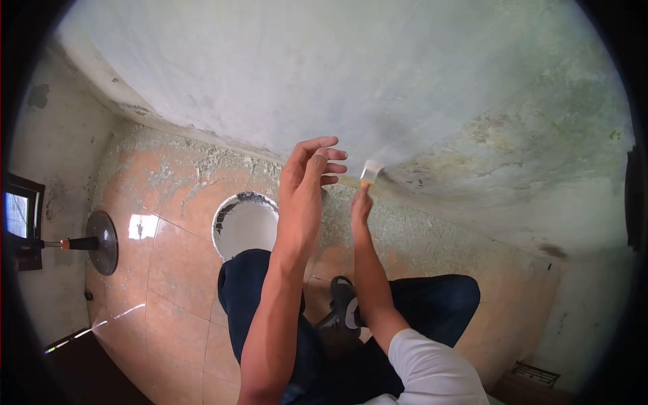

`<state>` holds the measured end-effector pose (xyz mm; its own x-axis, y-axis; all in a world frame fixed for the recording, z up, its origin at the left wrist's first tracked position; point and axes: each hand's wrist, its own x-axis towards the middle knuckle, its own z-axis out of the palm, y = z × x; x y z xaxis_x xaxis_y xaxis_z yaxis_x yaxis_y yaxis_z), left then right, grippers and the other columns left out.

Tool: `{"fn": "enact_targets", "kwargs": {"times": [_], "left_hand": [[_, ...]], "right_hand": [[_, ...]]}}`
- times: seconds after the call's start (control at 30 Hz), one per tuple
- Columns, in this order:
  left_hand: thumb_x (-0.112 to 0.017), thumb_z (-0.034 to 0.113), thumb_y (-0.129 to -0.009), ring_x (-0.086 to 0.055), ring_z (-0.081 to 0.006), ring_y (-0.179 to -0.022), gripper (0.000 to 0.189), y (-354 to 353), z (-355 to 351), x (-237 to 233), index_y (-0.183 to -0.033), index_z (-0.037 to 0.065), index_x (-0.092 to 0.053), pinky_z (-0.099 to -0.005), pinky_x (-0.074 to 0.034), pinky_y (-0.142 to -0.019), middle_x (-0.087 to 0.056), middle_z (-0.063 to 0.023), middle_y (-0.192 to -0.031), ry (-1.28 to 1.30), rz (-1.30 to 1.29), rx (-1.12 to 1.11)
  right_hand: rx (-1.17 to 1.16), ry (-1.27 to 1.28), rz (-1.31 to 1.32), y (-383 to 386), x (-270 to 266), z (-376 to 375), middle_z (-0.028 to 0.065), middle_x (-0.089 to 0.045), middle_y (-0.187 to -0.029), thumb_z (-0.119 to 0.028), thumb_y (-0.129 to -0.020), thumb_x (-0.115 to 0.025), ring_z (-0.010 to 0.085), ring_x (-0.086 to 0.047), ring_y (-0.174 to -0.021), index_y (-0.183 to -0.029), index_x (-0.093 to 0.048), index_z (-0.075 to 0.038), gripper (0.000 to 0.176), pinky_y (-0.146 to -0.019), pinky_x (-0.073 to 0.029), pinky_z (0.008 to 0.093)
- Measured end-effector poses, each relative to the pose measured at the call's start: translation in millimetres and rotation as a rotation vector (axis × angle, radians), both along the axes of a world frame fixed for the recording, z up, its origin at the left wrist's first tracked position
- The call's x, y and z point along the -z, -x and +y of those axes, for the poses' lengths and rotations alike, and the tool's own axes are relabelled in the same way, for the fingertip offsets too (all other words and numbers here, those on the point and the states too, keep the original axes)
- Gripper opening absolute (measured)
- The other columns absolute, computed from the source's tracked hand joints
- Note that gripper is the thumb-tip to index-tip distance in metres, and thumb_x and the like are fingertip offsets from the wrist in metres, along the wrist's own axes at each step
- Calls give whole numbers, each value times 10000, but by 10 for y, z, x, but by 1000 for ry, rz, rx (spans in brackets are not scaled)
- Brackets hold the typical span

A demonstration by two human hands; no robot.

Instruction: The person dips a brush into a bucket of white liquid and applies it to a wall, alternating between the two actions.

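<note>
My right hand (361,206) is closed around the handle of a paintbrush (368,173). White bristles at the brush's tip meet the lower part of the stained wall (432,88). Raised in front of the same wall, my left hand (312,165) has its fingers apart and holds nothing. Below and left of it stands a white bucket (227,233) with paint-smeared, dark-marked rim and white paint inside. My left forearm and knee cover part of the bucket.
Flakes of old paint (196,162) litter the tiled floor (179,263) along the wall's foot. A standing object with a round black base (102,243) is at the left, near a dark-framed screen or window (23,208). My bent knees are close beneath my arms.
</note>
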<state>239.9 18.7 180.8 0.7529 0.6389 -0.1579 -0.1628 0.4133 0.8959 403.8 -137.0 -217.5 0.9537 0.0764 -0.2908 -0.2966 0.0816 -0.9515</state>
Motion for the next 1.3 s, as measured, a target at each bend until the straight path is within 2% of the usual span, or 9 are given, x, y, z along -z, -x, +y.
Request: {"fn": "enact_targets", "kwargs": {"times": [0.2,0.43,0.5,0.57,0.77,0.97,1.03,1.13,1.3], "left_hand": [[-504,243,-1121,-682,-169,-1033,351,-33,81,74,-1338,7,-647,-329,-523,-934,-715,-92,-1146,-70,36,-30],[-490,241,-1131,-689,-173,-1031,359,-66,133,140,-1352,0,-637,-327,-524,-932,-714,-90,-1149,-76,62,-14],[-490,244,-1133,-690,-174,-1032,361,-83,168,132,-1355,-1,-636,-327,-524,-933,-714,-89,-1150,-80,56,-20],[-497,249,-1133,-690,-175,-1033,362,-62,153,115,-1357,-1,-636,-325,-524,-933,-714,-89,-1149,-65,76,-16],[-505,246,-1129,-690,-176,-1035,356,-41,156,139,-1348,-1,-637,-326,-522,-934,-714,-90,-1147,-66,52,-30],[-519,252,-1127,-657,-151,-1029,342,-46,135,145,-1329,15,-661,-315,-501,-925,-712,-74,-1138,-24,32,-20],[-514,251,-1127,-672,-162,-1028,350,-43,130,146,-1339,7,-648,-322,-512,-926,-712,-84,-1140,-35,28,-13],[-507,249,-1128,-687,-174,-1029,359,-33,150,131,-1350,-3,-634,-328,-524,-927,-713,-94,-1143,-48,31,-21],[-504,244,-1129,-687,-174,-1027,360,-46,139,115,-1350,-8,-634,-326,-524,-925,-713,-95,-1143,-55,46,-35]], "right_hand": [[-62,134,698,150,802,10,-44,-385,-567,-599,-1110,-504,122,-330,-399,-720,-481,-155,591,-388,-233,338],[-62,220,160,167,748,153,-14,-466,-570,-575,-1106,-526,153,-413,-422,-755,-568,-101,591,-414,-301,356],[-79,216,226,324,809,100,4,-514,-587,-565,-1105,-535,170,-458,-438,-782,-609,-87,582,-422,-335,367],[-104,250,618,352,979,58,3,-514,-588,-553,-1104,-545,168,-460,-438,-781,-609,-91,568,-420,-332,365],[-71,27,353,284,407,203,-4,-525,-631,-473,-1124,-538,156,-417,-449,-788,-612,-100,508,-428,-326,352],[-40,223,190,736,945,-239,35,-545,-645,-398,-1127,-524,163,-511,-513,-940,-745,-5,487,-505,-396,353],[-198,676,-93,628,1299,-281,36,-557,-645,-298,-1109,-548,165,-550,-526,-1007,-767,17,397,-506,-419,376],[-283,478,312,523,783,-137,33,-577,-681,-232,-1081,-557,150,-542,-535,-954,-728,2,316,-470,-397,340],[-262,139,478,52,881,186,31,-601,-747,-166,-1048,-605,127,-512,-540,-903,-673,-3,229,-473,-371,319]]}}
